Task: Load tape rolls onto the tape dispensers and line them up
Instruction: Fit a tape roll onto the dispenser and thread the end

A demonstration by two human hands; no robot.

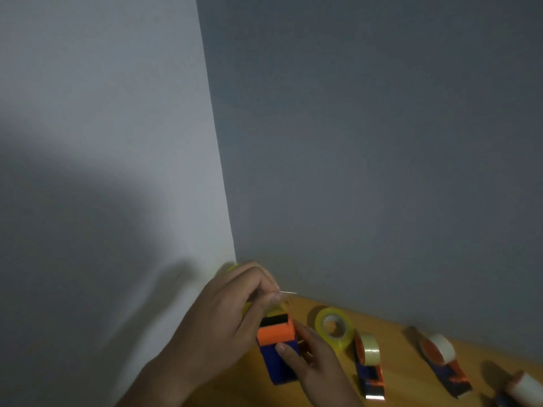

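- The two walls (352, 142) fill most of the view; they meet in a corner running down toward the hands, the left one paler with a broad shadow across it, the right one darker grey.
- The wooden table (396, 342) shows only in the lower right, its far edge against the darker wall.
- The left hand (226, 318) reaches in from the lower left, fingers curled; finger and thumb pinch the free end of a strip of clear tape (286, 299), which catches the light as a thin bright line just past the fingertips.
- The right hand (314, 359) comes up from the bottom edge and grasps the blue and orange dispenser (277, 351) from the right, thumb pressed on its blue body.
- That dispenser is held above the table's left end, orange roller part upward, with a black strip just above the orange; a yellowish roll appears to sit on its far end, mostly hidden by the left hand.
- A loose roll of yellowish clear tape (335, 329) stands tilted on the table, just right of the hands.
- Beside it lies a second dispenser (368, 368), loaded with a roll, its metal blade toward the camera.
- Further right lies a third dispenser (443, 362), also loaded.
- A fourth dispenser (520, 389) sits at the lower right corner, blurred and cut off by the frame.
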